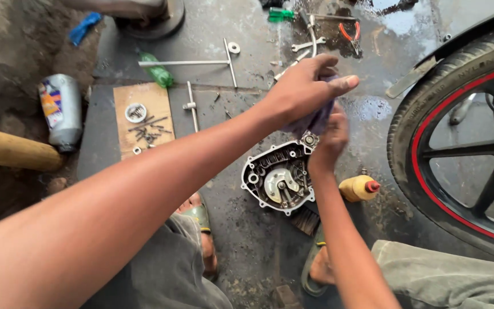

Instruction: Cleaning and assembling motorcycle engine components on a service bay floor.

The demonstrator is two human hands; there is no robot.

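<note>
Both hands are working a purple cloth (314, 121) above the oily floor (247, 229). The left hand (306, 87) is closing over the top of it, fingers curled and thumb pressed out to the right, while the right hand (330, 139) is gripping it from below with fingers wrapped tight. The cloth is bunching between them, dark and crumpled, mostly hidden.

Judging from the layout, the stripping looks done: an engine cover (278, 176) is lying open-side up on the floor just under the hands, its inner parts showing grey and greasy, and loose bolts (147, 130) are sitting on a board (143, 119) far left. Wiping seems to be in hand; refitting is not yet begun. A motorcycle wheel (458, 137) is standing at the right.
</note>
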